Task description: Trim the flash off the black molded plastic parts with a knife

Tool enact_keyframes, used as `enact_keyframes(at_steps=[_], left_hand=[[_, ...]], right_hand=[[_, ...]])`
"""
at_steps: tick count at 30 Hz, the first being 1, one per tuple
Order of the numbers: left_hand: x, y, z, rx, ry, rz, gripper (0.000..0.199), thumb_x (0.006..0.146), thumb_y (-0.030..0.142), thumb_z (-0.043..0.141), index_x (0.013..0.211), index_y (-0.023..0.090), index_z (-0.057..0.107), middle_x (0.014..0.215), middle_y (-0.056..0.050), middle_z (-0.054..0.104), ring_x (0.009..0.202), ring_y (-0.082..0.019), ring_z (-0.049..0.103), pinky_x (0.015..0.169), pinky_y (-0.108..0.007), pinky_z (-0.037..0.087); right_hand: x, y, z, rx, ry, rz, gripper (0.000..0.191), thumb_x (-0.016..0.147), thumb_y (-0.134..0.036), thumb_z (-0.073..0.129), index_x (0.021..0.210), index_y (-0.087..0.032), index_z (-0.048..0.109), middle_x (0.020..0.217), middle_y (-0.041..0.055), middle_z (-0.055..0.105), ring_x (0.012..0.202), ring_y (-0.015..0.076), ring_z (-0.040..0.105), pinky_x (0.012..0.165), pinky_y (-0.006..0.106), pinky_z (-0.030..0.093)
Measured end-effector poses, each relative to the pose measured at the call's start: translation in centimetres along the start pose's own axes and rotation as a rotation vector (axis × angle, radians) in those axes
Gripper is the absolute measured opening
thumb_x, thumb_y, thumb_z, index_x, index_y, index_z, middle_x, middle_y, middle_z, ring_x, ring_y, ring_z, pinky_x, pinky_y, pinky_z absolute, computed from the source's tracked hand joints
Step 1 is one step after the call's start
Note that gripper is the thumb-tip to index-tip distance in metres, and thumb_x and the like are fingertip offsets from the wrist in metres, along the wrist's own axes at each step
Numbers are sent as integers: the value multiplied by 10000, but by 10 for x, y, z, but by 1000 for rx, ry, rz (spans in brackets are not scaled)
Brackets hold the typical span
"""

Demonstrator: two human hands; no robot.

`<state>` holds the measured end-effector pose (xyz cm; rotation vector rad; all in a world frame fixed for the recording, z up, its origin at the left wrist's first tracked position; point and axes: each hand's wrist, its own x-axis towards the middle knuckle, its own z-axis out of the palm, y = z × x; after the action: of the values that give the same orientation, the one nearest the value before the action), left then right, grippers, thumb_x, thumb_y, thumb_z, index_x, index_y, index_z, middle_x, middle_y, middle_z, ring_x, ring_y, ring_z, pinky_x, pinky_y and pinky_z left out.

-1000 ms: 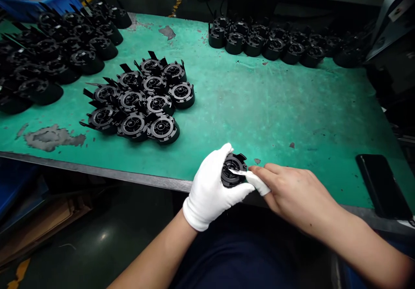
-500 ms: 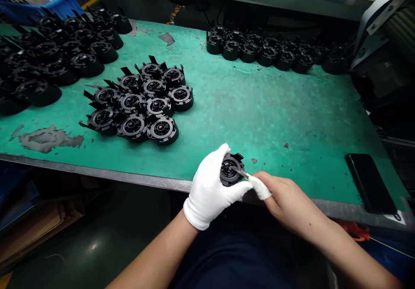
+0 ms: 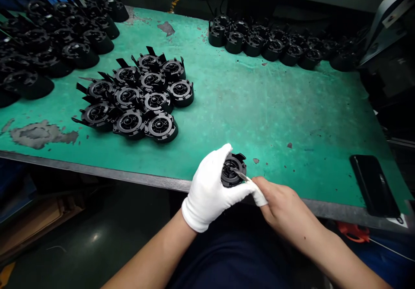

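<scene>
In a white glove, my left hand [image 3: 210, 185] is wrapped round a black round plastic housing [image 3: 238, 177] at the near edge of the green table. Rings and ribs show on the housing's upturned face. My right hand [image 3: 275, 200], bare apart from a white cover on a digit, grips a thin pointed metal tool [image 3: 240, 174]. The tool's tip reaches to the middle of the housing's face. Most of its handle is hidden in my fingers, so whether it is tweezers or a blade I cannot tell.
Several similar black housings [image 3: 158, 101] stand grouped at centre left. More crowd the far left [image 3: 78, 53] and line the back right [image 3: 254, 42]. A black phone [image 3: 374, 185] lies near the right edge. Orange-handled scissors [image 3: 353, 232] sit below the table [image 3: 253, 107].
The camera view has shifted slightly. My right hand has tilted a little, bringing its covered digit closer to my left thumb. Both hands keep their hold, and the tip remains at the housing's middle.
</scene>
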<state>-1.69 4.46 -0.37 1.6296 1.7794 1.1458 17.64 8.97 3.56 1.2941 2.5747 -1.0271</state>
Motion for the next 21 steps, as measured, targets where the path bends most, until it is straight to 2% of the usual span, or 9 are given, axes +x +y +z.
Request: enact_keyframes(at_steps=[3, 7, 13, 17, 21], left_hand=[[1, 0, -2, -1, -25, -11, 914, 739, 589, 779, 1458, 187, 382, 1439, -131, 539, 1336, -302, 529, 1154, -464, 442], [2, 1, -4, -9, -80, -27, 878, 756, 552, 770, 1456, 185, 387, 1457, -130, 521, 1349, -299, 515, 1159, -471, 433], [-1, -2, -2, -24, -70, -19, 934, 730, 594, 780, 1462, 176, 379, 1439, -138, 539, 1334, -303, 532, 1154, -473, 439], [-2, -4, 0, -21, -70, 1, 934, 732, 587, 782, 1463, 170, 378, 1445, -144, 534, 1342, -305, 524, 1163, -473, 431], [-1, -5, -1, -3, -65, 26, 923, 734, 587, 783, 1456, 167, 391, 1448, -150, 529, 1359, -298, 507, 1176, -469, 414]], right_hand=[[4, -1, -2, -33, -65, -28, 191, 908, -109, 363, 945, -206, 523, 778, 37, 641, 698, 218, 608, 632, 305, 386], [8, -1, -7, -18, -138, -83, 264, 854, -47, 399, 1003, -194, 560, 868, 50, 685, 815, 223, 655, 691, 295, 414], [6, 6, -19, -58, -71, -46, 309, 872, -80, 430, 1106, -201, 592, 885, 45, 698, 799, 233, 670, 680, 309, 414], [10, 3, -28, -163, -129, -35, 283, 847, -66, 430, 1037, -198, 593, 854, 52, 695, 768, 249, 672, 630, 312, 381], [15, 1, -39, -205, -218, -98, 266, 802, -40, 440, 939, -215, 586, 803, 30, 688, 731, 234, 665, 603, 304, 352]])
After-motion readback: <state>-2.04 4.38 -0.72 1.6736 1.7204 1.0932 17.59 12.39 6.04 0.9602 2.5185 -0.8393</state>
